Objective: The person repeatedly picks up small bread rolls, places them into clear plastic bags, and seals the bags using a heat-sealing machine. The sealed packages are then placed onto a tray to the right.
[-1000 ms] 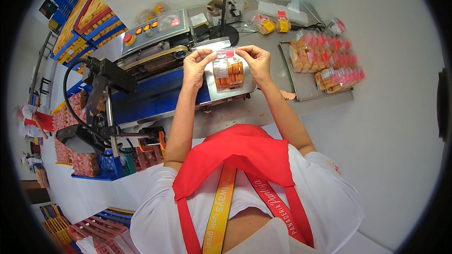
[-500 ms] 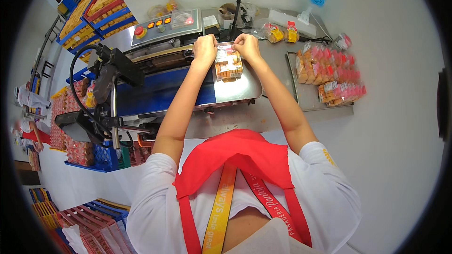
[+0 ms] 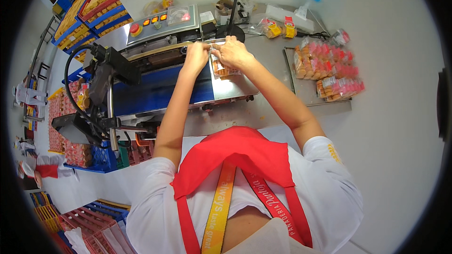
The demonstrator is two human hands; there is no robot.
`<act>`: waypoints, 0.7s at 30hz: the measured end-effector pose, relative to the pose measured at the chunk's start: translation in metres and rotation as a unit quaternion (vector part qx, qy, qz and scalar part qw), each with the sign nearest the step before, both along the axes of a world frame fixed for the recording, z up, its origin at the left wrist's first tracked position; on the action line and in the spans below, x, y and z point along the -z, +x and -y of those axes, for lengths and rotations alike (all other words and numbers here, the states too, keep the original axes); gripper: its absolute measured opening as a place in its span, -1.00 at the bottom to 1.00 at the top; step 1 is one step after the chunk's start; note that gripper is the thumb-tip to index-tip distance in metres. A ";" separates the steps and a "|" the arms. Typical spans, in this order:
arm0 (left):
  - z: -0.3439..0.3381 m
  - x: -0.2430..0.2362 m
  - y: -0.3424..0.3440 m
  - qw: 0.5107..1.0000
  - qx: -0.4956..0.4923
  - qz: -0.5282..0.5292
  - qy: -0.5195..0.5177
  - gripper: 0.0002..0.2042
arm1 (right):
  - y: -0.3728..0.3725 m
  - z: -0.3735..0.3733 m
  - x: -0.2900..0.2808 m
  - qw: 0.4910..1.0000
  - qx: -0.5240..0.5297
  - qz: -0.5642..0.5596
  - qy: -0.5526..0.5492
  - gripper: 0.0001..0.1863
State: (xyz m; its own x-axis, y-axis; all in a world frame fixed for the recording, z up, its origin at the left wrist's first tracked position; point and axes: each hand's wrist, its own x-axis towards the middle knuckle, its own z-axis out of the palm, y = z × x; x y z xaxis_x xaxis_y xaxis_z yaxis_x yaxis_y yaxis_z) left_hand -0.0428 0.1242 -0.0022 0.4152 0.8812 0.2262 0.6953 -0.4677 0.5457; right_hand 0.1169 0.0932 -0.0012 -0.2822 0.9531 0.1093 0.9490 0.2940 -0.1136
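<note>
Where one blue conveyor belt point(image 3: 162, 94) meets one silver metal plate point(image 3: 235, 90), one clear packet of biscuits point(image 3: 222, 69) is laid on the plate, its upper end partly covered by a hand. The left hand point(image 3: 196, 56) is drawn in narrow beside the packet's top edge; its fingers are blurred, and whether anything is gripped cannot be told. The right hand point(image 3: 232, 52) is bent over the packet's upper part, fingers curled, its grip likewise unclear. Three lit orange switches point(image 3: 155, 19) and one red push button point(image 3: 135, 29) are mounted on one control panel point(image 3: 172, 25) beyond the belt. Filled packets point(image 3: 325, 61), too crowded to be counted, are stacked on one metal tray point(image 3: 307, 95) at right; two yellow-and-red-labelled bags point(image 3: 272, 29) are seen behind it.
</note>
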 end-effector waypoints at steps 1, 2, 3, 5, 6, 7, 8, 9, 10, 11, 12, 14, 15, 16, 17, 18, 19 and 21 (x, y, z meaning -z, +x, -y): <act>0.015 0.007 -0.011 0.998 -0.008 0.060 0.012 -0.73 | -0.005 0.001 0.000 1.000 -0.002 -0.009 0.009 -0.52; 0.034 0.005 -0.015 0.991 -0.025 0.113 -0.066 -0.63 | -0.007 0.001 0.001 1.000 0.004 -0.019 0.017 -0.52; 0.052 0.005 -0.023 0.978 -0.030 0.164 -0.123 -0.51 | -0.017 0.004 -0.004 0.999 0.008 -0.044 0.005 -0.53; 0.081 -0.006 -0.028 0.960 -0.038 0.223 -0.166 -0.40 | -0.031 -0.001 0.002 0.999 -0.006 -0.052 0.016 -0.57; 0.087 -0.006 -0.032 0.955 -0.035 0.244 -0.164 -0.39 | -0.041 -0.003 0.007 0.997 -0.015 -0.046 0.054 -0.58; 0.087 -0.003 -0.038 0.955 -0.052 0.236 -0.170 -0.38 | -0.050 -0.005 0.014 0.993 -0.015 -0.072 0.089 -0.61; 0.084 0.001 -0.045 0.956 -0.066 0.226 -0.176 -0.37 | -0.056 -0.008 0.017 0.993 -0.039 -0.019 0.111 -0.62; 0.081 0.004 -0.050 0.958 -0.064 0.221 -0.170 -0.37 | -0.059 -0.015 0.027 0.993 -0.059 -0.004 0.104 -0.61; 0.078 0.009 -0.057 0.960 -0.068 0.219 -0.164 -0.37 | -0.060 -0.010 0.018 0.989 -0.103 0.011 0.101 -0.57; 0.076 0.017 -0.066 0.954 -0.066 0.247 -0.157 -0.37 | -0.065 -0.003 0.012 0.994 -0.031 -0.070 0.079 -0.55; 0.073 0.022 -0.068 0.947 -0.062 0.276 -0.151 -0.38 | -0.057 0.000 0.005 0.991 -0.037 -0.120 0.052 -0.51; 0.070 0.024 -0.072 0.940 -0.069 0.288 -0.170 -0.38 | -0.018 0.015 -0.007 0.970 -0.005 -0.242 0.021 -0.49; 0.071 0.024 -0.075 0.940 -0.082 0.280 -0.177 -0.38 | 0.014 0.023 -0.004 0.967 0.013 -0.228 0.111 -0.55; 0.070 0.023 -0.075 0.938 -0.064 0.292 -0.177 -0.39 | 0.060 0.028 0.007 0.951 0.047 -0.205 0.228 -0.63; 0.073 0.029 -0.083 0.928 -0.071 0.313 -0.187 -0.39 | 0.094 0.055 -0.017 0.952 0.085 -0.091 0.280 -0.70; 0.072 0.028 -0.083 0.921 -0.060 0.332 -0.197 -0.40 | 0.154 0.068 0.003 0.915 0.181 -0.056 0.356 -0.72; 0.075 0.027 -0.088 0.918 -0.070 0.333 -0.202 -0.41 | 0.194 0.099 -0.008 0.904 0.304 0.022 0.301 -0.70; 0.076 0.023 -0.091 0.920 -0.069 0.331 -0.198 -0.41 | 0.294 0.151 0.009 0.858 0.459 0.051 0.226 -0.66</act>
State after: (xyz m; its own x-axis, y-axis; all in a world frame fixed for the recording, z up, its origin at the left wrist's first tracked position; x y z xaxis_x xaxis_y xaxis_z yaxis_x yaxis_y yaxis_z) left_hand -0.1334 0.0486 -0.0253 0.1807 0.9828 0.0393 0.1873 -0.0736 0.9795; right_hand 0.4111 -0.0575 -0.0102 0.5347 0.6450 0.5459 0.8023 -0.5904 -0.0881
